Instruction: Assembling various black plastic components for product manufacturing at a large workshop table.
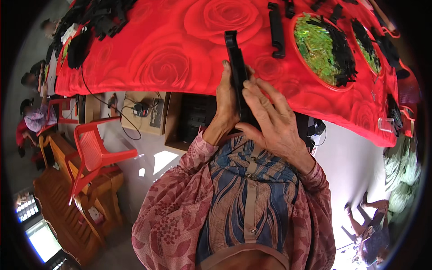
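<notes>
A long, narrow black plastic part (233,51) with a notched upper end points away from me, just over the near edge of the red table. My left hand (226,101) is closed around its left side, thumb upright along it. From the right, my right hand (275,120) grips the part's lower half, its fingertips on the surface and its thumb near the bottom end. The hands partly hide that lower end. A similar black part (276,31) lies on the cloth to the right. Beyond it stands a round tray (294,41) of green-yellow small pieces and black pieces.
A rose-patterned red cloth (162,67) covers the table. Black parts (105,20) are heaped at far left. Another tray (379,69) sits at right. Below the table edge are a cardboard box (173,121), a red plastic chair (101,146) and a wooden bench (67,198). Other people are nearby.
</notes>
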A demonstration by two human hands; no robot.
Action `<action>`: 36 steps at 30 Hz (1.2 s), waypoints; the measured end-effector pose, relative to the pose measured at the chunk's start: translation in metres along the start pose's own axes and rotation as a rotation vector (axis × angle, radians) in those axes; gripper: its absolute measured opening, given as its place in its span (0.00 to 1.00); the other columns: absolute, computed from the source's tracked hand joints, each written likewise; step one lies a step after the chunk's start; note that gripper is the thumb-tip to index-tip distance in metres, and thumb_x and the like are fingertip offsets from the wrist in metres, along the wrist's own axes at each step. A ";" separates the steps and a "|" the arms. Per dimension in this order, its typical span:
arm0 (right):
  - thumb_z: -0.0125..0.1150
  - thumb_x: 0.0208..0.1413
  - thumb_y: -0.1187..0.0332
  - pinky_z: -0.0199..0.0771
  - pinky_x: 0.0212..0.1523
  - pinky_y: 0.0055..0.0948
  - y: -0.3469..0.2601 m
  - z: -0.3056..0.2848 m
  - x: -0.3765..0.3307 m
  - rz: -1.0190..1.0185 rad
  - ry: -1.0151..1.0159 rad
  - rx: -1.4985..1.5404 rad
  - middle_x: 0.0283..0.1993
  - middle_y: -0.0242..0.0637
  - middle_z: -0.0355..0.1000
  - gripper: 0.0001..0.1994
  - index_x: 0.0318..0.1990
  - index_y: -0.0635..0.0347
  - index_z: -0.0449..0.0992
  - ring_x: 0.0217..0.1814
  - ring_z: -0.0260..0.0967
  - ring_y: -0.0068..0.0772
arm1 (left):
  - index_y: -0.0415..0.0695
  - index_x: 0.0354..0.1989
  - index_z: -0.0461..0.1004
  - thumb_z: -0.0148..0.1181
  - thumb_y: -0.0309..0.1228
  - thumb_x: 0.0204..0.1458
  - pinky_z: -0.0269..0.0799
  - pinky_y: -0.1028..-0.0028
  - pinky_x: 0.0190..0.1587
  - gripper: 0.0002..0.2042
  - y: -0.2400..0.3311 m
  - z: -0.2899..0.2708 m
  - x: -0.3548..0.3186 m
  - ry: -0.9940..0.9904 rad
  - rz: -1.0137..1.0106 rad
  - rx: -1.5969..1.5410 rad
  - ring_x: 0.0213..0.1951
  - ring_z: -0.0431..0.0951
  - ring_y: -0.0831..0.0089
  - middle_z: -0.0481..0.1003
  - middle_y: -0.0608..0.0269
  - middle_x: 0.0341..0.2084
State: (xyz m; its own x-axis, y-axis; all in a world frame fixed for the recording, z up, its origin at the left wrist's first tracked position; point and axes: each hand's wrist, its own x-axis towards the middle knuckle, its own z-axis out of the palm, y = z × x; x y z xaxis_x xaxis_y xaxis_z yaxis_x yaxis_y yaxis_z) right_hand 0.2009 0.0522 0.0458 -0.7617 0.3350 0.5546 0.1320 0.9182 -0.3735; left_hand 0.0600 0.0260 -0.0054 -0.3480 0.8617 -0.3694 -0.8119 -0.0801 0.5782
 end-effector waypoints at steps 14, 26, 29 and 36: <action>0.73 0.47 0.60 0.74 0.26 0.31 -0.003 0.021 -0.021 0.243 -0.039 0.067 0.30 0.43 0.70 0.33 0.54 0.71 0.65 0.28 0.73 0.40 | 0.40 0.41 0.69 0.38 0.57 0.63 0.59 0.74 0.28 0.28 -0.003 -0.001 0.003 -0.143 0.089 -0.193 0.25 0.61 0.72 0.61 0.66 0.22; 0.72 0.46 0.67 0.73 0.23 0.31 -0.005 0.024 -0.027 0.485 -0.048 0.211 0.27 0.43 0.72 0.25 0.47 0.67 0.67 0.22 0.72 0.37 | 0.36 0.47 0.69 0.36 0.54 0.64 0.62 0.74 0.32 0.29 -0.004 0.000 0.003 -0.263 0.090 -0.273 0.28 0.63 0.71 0.63 0.66 0.24; 0.73 0.45 0.67 0.73 0.22 0.30 -0.007 0.026 -0.025 0.487 -0.003 0.238 0.26 0.42 0.73 0.25 0.48 0.66 0.67 0.21 0.71 0.34 | 0.36 0.49 0.72 0.29 0.58 0.65 0.66 0.75 0.34 0.35 -0.002 0.003 -0.005 -0.162 0.189 0.039 0.30 0.69 0.75 0.70 0.65 0.26; 0.73 0.46 0.69 0.76 0.29 0.29 0.006 0.021 -0.034 0.547 0.097 0.078 0.32 0.45 0.74 0.27 0.52 0.66 0.67 0.27 0.73 0.36 | 0.38 0.47 0.73 0.58 0.37 0.58 0.70 0.78 0.33 0.16 -0.001 0.013 -0.022 -0.156 0.402 0.641 0.32 0.73 0.82 0.74 0.67 0.30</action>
State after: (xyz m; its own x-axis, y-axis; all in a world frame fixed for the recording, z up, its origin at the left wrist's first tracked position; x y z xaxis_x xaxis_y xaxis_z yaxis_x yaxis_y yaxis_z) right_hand 0.2142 0.0422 0.0091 -0.5327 0.7798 0.3289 0.4418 0.5877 -0.6778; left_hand 0.0748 0.0133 0.0114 -0.4496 0.8925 0.0373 -0.1903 -0.1365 0.9722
